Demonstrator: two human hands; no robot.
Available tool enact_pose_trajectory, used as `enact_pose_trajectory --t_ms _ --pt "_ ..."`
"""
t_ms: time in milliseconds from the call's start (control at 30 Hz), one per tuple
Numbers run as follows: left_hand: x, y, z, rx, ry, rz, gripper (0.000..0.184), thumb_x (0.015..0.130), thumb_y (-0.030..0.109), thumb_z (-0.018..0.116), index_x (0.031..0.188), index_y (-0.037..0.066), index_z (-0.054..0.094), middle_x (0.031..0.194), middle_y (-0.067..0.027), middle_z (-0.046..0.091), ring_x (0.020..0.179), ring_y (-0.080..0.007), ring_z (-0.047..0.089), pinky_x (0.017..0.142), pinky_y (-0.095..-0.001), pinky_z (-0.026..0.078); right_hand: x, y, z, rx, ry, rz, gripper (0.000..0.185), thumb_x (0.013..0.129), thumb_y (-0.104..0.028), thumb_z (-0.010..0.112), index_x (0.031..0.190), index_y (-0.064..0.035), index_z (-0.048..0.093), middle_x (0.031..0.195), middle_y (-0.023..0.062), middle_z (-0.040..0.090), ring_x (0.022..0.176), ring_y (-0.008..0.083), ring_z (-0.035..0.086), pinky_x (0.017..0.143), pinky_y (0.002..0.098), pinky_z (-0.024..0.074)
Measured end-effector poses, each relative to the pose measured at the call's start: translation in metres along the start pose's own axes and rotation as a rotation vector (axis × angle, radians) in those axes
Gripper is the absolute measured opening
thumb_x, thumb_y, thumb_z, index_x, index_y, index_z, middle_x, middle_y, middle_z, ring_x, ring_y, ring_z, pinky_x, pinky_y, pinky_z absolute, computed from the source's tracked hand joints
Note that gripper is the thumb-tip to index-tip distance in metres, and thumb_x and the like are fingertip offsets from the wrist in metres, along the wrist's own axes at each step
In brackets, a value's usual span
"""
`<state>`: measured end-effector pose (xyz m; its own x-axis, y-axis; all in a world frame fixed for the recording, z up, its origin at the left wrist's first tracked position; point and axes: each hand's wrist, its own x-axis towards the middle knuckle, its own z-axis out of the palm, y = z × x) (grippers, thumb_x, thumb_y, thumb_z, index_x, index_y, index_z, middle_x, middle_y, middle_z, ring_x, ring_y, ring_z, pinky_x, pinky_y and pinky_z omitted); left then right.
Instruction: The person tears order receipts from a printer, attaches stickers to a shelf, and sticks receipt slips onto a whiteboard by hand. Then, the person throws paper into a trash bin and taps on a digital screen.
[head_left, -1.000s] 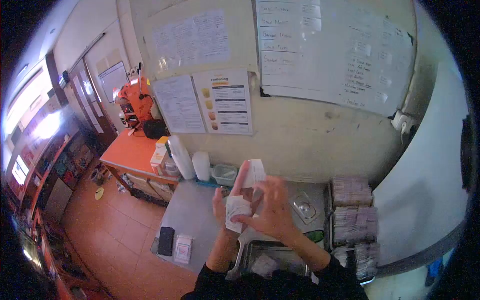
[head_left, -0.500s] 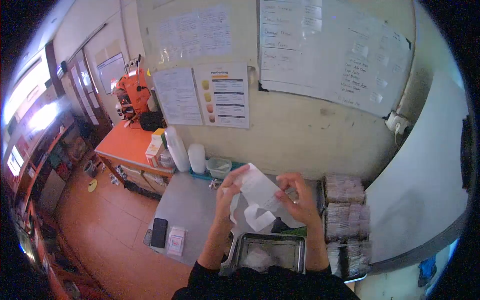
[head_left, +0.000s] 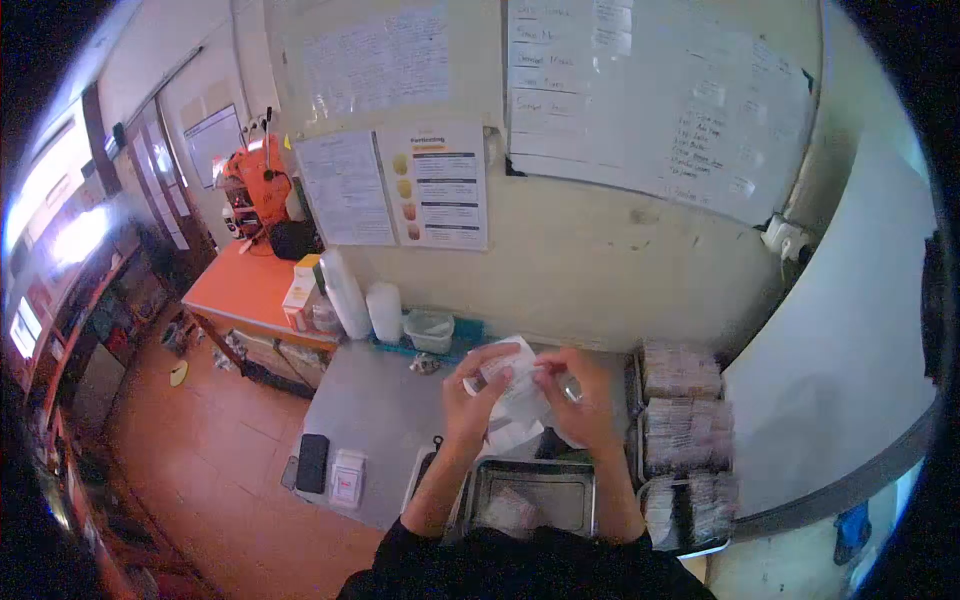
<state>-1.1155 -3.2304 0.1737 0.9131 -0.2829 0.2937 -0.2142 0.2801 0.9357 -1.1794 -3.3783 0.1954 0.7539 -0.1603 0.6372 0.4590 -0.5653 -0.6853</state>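
A strip of white printed paper (head_left: 522,400), curled at its lower end, is held up over the metal table. My left hand (head_left: 466,408) pinches its left side between thumb and fingers. On the upper right side, my right hand (head_left: 583,408) has thumb and fingertips closed on the same strip. The print is too blurred to read. Just below my hands sits a rectangular metal tray (head_left: 540,465) with a clear plastic packet (head_left: 508,508) in it.
Stacks of clear packets (head_left: 683,435) fill trays on the right. A black phone (head_left: 313,463) and a red-and-white packet (head_left: 347,478) lie at the left edge. Along the back stand white stacked containers (head_left: 343,295) and a plastic tub (head_left: 430,332). An orange machine (head_left: 258,190) is farther left.
The paper was spread flat and tilted between my hands; now my hands are closer together and it is bunched, its loose end hanging lower. The view has shifted slightly.
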Motion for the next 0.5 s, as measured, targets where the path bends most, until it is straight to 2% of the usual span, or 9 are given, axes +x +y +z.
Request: enact_pose_trajectory --t_ms 67,233,300,367,433,500 --pt "0.000 0.000 0.001 -0.009 0.004 -0.015 0.024 0.082 0.009 0.068 0.106 0.006 0.069 0.103 -0.0016 0.066 0.090 -0.0093 0.054 0.080 -0.0242 0.043 0.000 0.005 0.002 -0.051 0.000 -0.078 0.017 0.084 -0.014 0.066 0.100 -0.0082 0.064 0.081 0.0083 0.061 0.076 0.0237 0.060 0.072 0.0351 0.0477" --pt "-0.002 -0.005 0.000 0.002 -0.012 -0.013 0.023 0.083 0.012 0.069 0.104 0.005 0.069 0.101 -0.0011 0.067 0.089 -0.0089 0.055 0.080 -0.0239 0.043 -0.002 0.004 0.001 -0.092 -0.048 -0.058 0.017 0.082 -0.014 0.067 0.098 -0.0105 0.066 0.078 0.0079 0.060 0.072 0.0243 0.059 0.070 0.0358 0.0466" --pt "-0.003 -0.006 0.000 -0.086 -0.034 -0.080 0.023 0.083 0.011 0.069 0.104 0.005 0.069 0.099 -0.0017 0.067 0.089 -0.0082 0.054 0.079 -0.0239 0.042 -0.003 0.002 0.001 -0.073 -0.052 -0.031 0.017 0.081 -0.014 0.068 0.097 -0.0107 0.067 0.077 0.0076 0.060 0.072 0.0244 0.059 0.070 0.0365 0.0461" --pt "-0.004 -0.012 -0.001 -0.074 -0.022 -0.077 0.022 0.083 0.011 0.069 0.104 0.004 0.069 0.097 -0.0020 0.066 0.087 -0.0083 0.055 0.078 -0.0239 0.043 -0.002 0.003 0.001 -0.129 -0.020 -0.045 0.020 0.073 -0.009 0.074 0.093 -0.0099 0.070 0.075 0.0055 0.061 0.071 0.0216 0.060 0.067 0.0330 0.0456" --pt "-0.004 -0.020 -0.002 -0.066 -0.013 -0.065 0.022 0.083 0.011 0.069 0.104 0.004 0.069 0.095 -0.0024 0.066 0.085 -0.0084 0.055 0.076 -0.0239 0.043 -0.004 0.009 0.003 -0.188 0.006 -0.101 0.019 0.073 -0.011 0.074 0.091 -0.0111 0.070 0.077 0.0047 0.061 0.071 0.0210 0.060 0.068 0.0332 0.0446" --pt "-0.003 -0.029 -0.004 -0.002 0.047 -0.133 0.020 0.081 0.013 0.070 0.099 0.003 0.068 0.095 -0.0061 0.067 0.084 -0.0138 0.062 0.074 -0.0273 0.049 -0.005 0.012 0.004 -0.249 0.034 -0.158 0.018 0.072 -0.012 0.075 0.090 -0.0123 0.071 0.079 0.0038 0.061 0.071 0.0204 0.060 0.069 0.0335 0.0437"
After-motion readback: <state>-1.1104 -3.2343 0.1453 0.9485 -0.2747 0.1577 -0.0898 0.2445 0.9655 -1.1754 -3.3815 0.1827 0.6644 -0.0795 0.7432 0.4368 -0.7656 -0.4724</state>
